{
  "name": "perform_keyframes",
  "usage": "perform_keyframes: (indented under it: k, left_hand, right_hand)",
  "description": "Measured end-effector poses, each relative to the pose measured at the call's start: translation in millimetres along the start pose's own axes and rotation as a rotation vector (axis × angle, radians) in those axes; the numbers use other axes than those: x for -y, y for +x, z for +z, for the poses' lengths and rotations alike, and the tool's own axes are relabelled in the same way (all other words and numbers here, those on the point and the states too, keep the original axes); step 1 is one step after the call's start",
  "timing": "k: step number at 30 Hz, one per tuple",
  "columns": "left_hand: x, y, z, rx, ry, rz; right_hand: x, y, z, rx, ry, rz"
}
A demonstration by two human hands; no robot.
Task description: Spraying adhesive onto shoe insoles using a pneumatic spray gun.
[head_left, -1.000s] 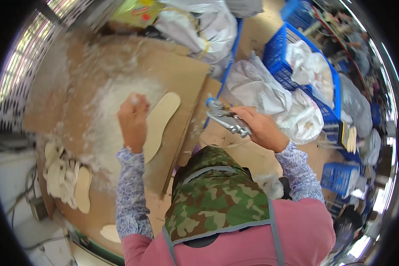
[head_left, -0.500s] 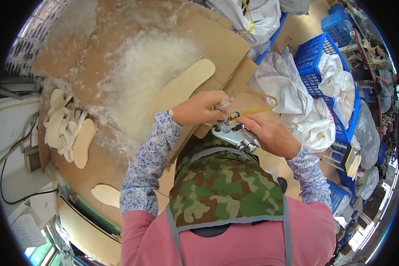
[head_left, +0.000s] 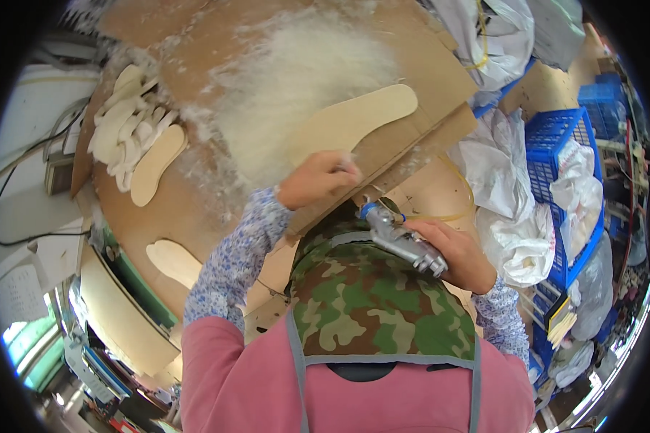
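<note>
In my right hand (head_left: 455, 252) is a silver spray gun (head_left: 404, 242) with a blue ring near its nozzle and a thin yellow hose (head_left: 455, 215). The gun lies low over my camouflage apron (head_left: 383, 303), nozzle toward the table edge. My left hand (head_left: 318, 179) is apart from the gun, just above the cardboard's near edge. Its fingers are curled together; whether they hold anything is hidden. Right beyond it lies a large cream insole (head_left: 368, 115), partly on a dusting of white fluff (head_left: 282, 86).
Left on the cardboard-covered table (head_left: 209, 209) are a heap of cream pieces (head_left: 123, 130), an insole (head_left: 157, 166) and another insole (head_left: 172, 260). To the right stand a blue crate (head_left: 556, 137) and white sacks (head_left: 509, 224). A black cable (head_left: 43, 234) hangs at far left.
My left hand has come away from the gun's nozzle to the left, toward the insole. The gun has tilted in my right hand. The whole view has shifted, moving the table contents rightward and up.
</note>
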State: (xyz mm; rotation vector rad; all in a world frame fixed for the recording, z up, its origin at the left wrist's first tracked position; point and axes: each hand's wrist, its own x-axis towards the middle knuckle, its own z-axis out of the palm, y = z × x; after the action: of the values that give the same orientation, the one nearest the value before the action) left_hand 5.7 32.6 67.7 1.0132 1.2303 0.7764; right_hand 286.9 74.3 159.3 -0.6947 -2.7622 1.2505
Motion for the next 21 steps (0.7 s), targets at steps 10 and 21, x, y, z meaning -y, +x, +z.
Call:
perform_keyframes:
  k: [10, 21]
  left_hand:
    - [88.1, -67.1, -11.6, -0.874, -0.182, -0.114]
    - [105.5, -8.7, -8.1, -1.006, 0.154, -0.04]
  right_hand:
    - [-8.1, 38.9, 16.8, -0.159, 0.352, 0.262]
    - [-5.4, 72.0, 34.6, -0.139, 0.256, 0.11]
